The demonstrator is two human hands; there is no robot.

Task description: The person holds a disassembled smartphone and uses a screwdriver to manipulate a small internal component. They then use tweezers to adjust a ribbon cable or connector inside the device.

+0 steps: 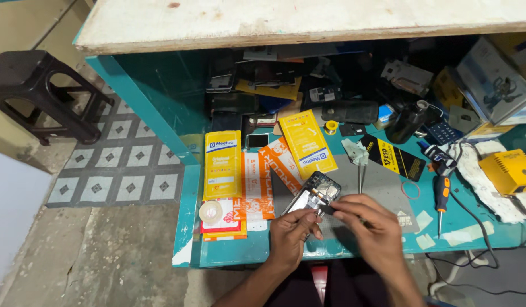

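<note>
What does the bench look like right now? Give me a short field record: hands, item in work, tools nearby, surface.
left hand: grips the lower edge of an opened phone
right hand: fingertips pinch a small dark part at the phone's edge
tools nearby: tweezers on the grey mat; screwdriver to the right
surface: teal bench, yellow and orange packets, tape roll

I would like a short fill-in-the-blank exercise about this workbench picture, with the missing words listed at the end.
1. Both hands, left hand and right hand, work on an opened ____.
2. The tweezers lie on the grey ____.
3. The roll of clear tape lies to the ____ of the hands.
4. The stool on the floor is ____ in colour.

Missing words: phone; mat; left; black
</note>
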